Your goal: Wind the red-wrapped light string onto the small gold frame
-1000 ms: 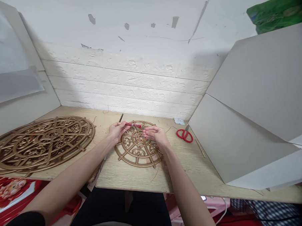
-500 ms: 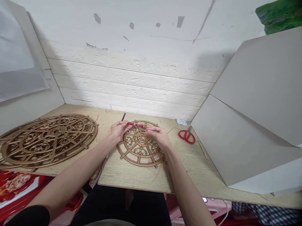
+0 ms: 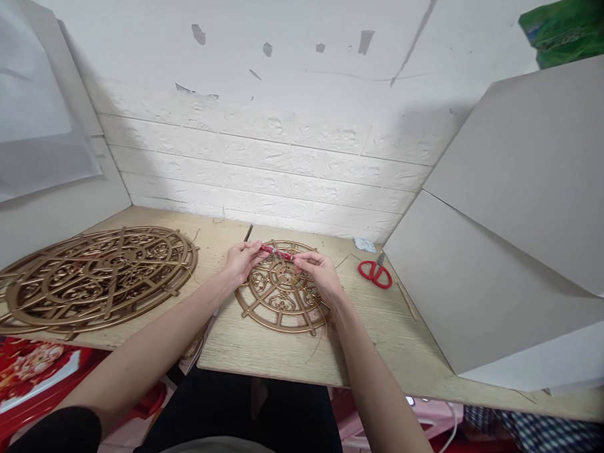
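A slim red rod (image 3: 283, 255) with pale or metallic marks on it spans the gap between my two hands. My left hand (image 3: 243, 261) is closed on its left end, thumb and fingers pinched together. At its right end, my right hand (image 3: 318, 271) pinches with thumb and index finger. Below them a round gold openwork panel (image 3: 285, 322) with scroll ornaments and spokes lies flat on the wooden table (image 3: 268, 358). A thin gold wire (image 3: 326, 330) trails below my right hand across the panel's right side.
More gold round panels (image 3: 104, 315) lie stacked at the left. Red-handled scissors (image 3: 375, 275) and a thin stick (image 3: 408, 300) lie to the right, near a crumpled pale wrapper (image 3: 365, 244). A white brick-patterned wall (image 3: 259, 161) closes the back; grey-white boards (image 3: 464, 279) stand at the right.
The whole view has shifted slightly. My hands stay on the red rod, a little closer together, and slightly less of its left part shows.
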{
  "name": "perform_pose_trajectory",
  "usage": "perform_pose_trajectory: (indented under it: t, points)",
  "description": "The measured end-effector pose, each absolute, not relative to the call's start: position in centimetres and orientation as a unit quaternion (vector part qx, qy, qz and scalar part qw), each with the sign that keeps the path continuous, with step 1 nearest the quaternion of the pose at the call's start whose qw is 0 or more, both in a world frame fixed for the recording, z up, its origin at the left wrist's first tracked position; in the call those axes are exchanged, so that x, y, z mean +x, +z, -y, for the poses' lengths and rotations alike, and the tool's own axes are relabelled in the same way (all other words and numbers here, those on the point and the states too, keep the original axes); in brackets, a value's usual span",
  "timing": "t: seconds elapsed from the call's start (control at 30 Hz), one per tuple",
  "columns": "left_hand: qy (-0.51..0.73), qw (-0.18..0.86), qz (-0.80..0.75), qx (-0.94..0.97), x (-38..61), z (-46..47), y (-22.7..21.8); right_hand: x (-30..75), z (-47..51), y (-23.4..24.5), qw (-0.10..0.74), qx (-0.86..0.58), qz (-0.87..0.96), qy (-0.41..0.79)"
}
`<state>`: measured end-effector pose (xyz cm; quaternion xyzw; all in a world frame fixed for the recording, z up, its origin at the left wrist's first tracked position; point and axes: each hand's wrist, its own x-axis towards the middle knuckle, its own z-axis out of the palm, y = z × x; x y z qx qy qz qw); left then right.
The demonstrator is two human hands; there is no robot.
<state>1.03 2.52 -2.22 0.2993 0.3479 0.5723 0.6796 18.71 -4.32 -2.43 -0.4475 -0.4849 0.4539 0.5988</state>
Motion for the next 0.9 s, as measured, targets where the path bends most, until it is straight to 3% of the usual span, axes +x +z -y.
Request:
perform_pose_trajectory:
  t: [0.9]
  points:
    - [0.565, 0.690, -0.338, 0.300, 1.08, -2.46, -2.27, 19.13, 4.48, -2.36, 0.579, -0.489, 0.459, 0.464]
